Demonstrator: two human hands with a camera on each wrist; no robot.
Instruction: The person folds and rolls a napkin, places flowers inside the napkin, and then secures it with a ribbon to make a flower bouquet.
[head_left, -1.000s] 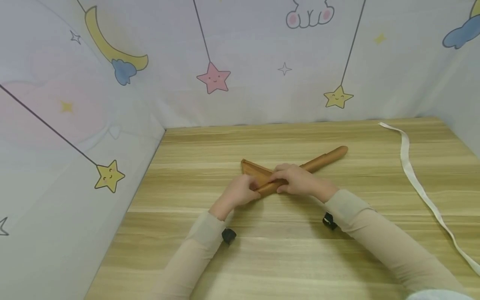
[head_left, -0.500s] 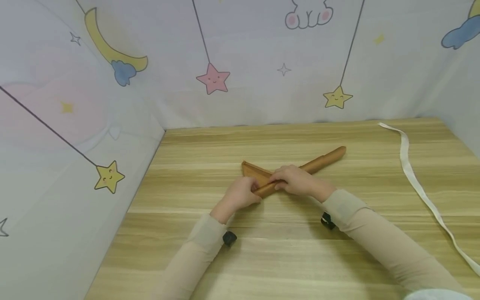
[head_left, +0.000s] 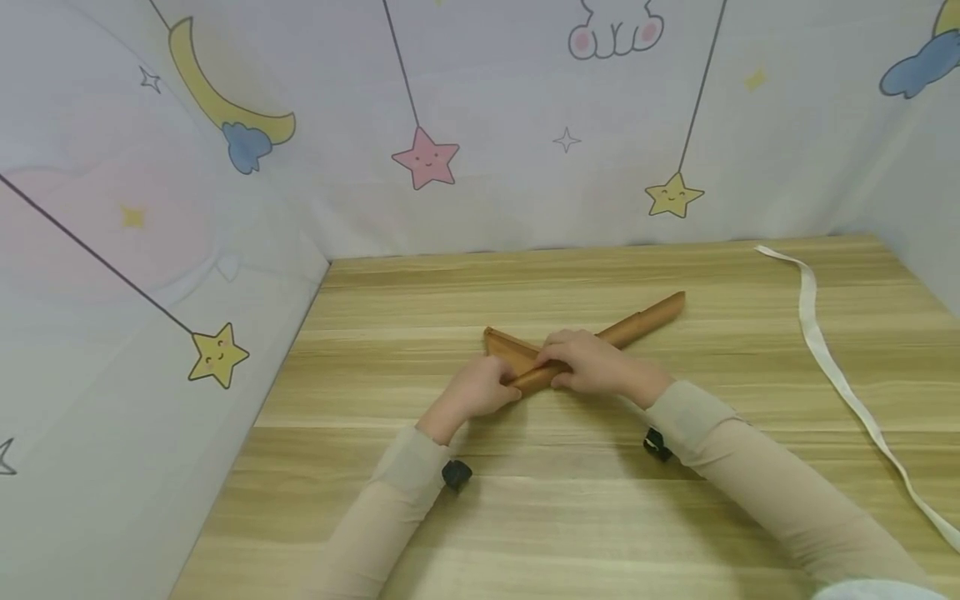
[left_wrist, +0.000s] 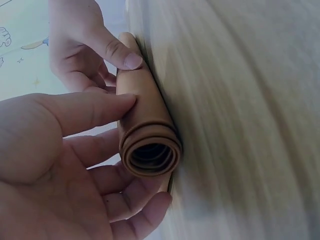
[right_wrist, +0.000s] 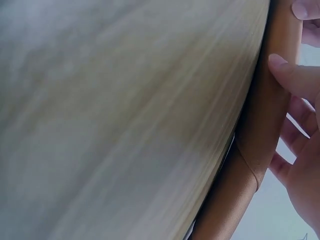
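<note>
A brown cloth, rolled into a tube, lies slantwise on the table with a pointed flap of it spread behind the roll. At the roll's near left end, my left hand grips it with the thumb in front and the fingers behind. Further along, my right hand pinches the roll near its middle, beside the flap. The left wrist view shows the tube's end as hollow, layered coils. In the right wrist view, a slanting edge of cloth wraps around the roll, and the right thumb lies on it.
A long white ribbon trails down the right side of the wood-grain table. Pale printed fabric walls with stars and a moon enclose the back and sides. A black wrist camera sits under each cuff.
The roll's far end has shifted slightly left, and the flap behind it shows a little less. Both hands keep their hold with only small finger movements.
</note>
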